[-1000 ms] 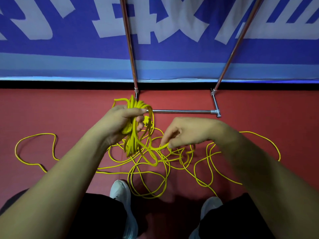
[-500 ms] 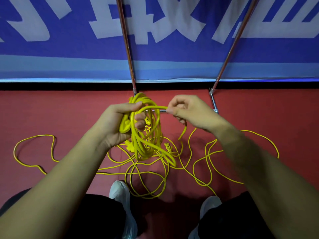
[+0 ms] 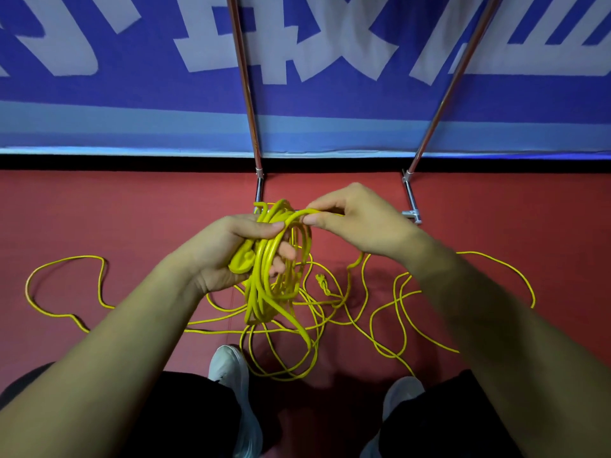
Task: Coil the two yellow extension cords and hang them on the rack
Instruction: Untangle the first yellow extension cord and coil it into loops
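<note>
Two hands: ours, both raised over the red floor (image 3: 99,209).
Left hand (image 3: 218,256): we grip the yellow coil (image 3: 264,292).
Right hand (image 3: 360,223): we pinch a strand at the coil's top.
Loose cord (image 3: 281,378): sprawled on the floor near the rack (image 3: 411,198).
</note>
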A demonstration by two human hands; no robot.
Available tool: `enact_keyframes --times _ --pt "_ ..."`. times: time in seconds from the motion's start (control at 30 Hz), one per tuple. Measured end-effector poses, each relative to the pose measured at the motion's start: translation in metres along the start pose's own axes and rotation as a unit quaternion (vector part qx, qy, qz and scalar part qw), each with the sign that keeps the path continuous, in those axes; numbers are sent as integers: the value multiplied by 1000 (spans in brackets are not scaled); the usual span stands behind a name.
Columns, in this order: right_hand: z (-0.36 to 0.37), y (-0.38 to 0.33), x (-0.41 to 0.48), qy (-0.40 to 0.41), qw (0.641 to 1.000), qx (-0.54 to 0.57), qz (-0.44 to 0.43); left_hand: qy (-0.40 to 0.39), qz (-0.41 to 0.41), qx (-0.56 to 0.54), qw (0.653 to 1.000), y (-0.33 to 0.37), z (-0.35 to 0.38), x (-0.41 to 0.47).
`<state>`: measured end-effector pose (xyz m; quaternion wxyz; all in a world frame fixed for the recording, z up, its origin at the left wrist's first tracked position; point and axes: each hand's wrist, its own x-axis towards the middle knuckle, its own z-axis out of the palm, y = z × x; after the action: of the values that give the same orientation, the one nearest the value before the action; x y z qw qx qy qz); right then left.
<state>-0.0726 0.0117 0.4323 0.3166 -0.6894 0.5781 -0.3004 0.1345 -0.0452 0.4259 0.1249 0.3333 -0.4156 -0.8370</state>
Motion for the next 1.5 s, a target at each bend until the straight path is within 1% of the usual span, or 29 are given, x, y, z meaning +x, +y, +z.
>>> enact_keyframes --times 0.07,0.13,0.2,0.27,0.3,0.33,0.4,0.43,0.47,0.53,0.6,0.7,0.8,0.83,0.87,0.93,0.97,1.0,1.07,1.13,1.17,1.23,1.3,1.37,1.5 --pt "-1 1 1 3 1000 21 0 -21 -2 -19 1000 2 -1 -1" --pt "-2 8 -1 -2 996 90 21 -44 14 -62 997 3 -2 -1" --pt "-2 23 -5 -29 984 165 59 -59 36 -109 992 4 -5 2" --pt "-2 38 -9 -59 975 194 90 -62 50 -129 988 7 -9 4" --pt "-2 42 -10 -56 971 207 102 -59 53 -123 989 8 -11 4" --pt "-1 45 -11 -35 967 229 110 -53 52 -108 991 8 -12 4" --pt "-3 44 -9 31 954 272 119 -29 39 -70 996 8 -12 5" --pt "-4 42 -7 56 954 269 119 -18 30 -56 998 7 -12 5" --pt "-6 39 -7 65 961 244 110 -7 20 -46 999 6 -13 5" --pt "-8 28 -8 48 982 166 77 0 -6 -16 1000 3 -14 6" --pt "-5 13 -9 23 991 122 48 -23 -27 10 999 -1 -13 7" --pt "12 -3 -5 -1 997 82 -2 -61 -37 -9 997 -6 -8 8" --pt "15 2 -3 2 994 105 21 -87 -30 -53 994 -3 -7 7" --pt "11 11 -4 -17 994 102 41 -87 -17 -68 994 -1 -8 6" --pt "5 21 -6 -55 994 76 55 -84 -2 -82 993 0 -9 6" --pt "-5 47 -11 -136 988 -1 75 -73 25 -103 992 4 -13 5" --pt "-8 58 -13 -158 983 -20 89 -70 35 -107 991 6 -15 4" --pt "-9 68 -15 -159 982 -8 104 -66 41 -105 991 8 -17 4" --pt "-8 75 -17 -113 980 92 133 -53 39 -86 994 13 -21 2" --pt "-6 72 -14 -45 971 194 134 -30 28 -59 997 15 -23 0" --pt "-7 67 -12 -13 968 216 129 -22 23 -51 998 16 -24 -1" --pt "-9 61 -9 29 970 213 115 -10 15 -45 999 16 -25 -3" --pt "-14 60 -8 48 979 173 99 -5 7 -46 999 15 -24 -4" --pt "-17 58 -8 50 988 121 79 -7 -3 -60 998 15 -24 -5" --pt "-17 52 -6 49 992 96 62 -12 -13 -100 995 15 -25 -8"
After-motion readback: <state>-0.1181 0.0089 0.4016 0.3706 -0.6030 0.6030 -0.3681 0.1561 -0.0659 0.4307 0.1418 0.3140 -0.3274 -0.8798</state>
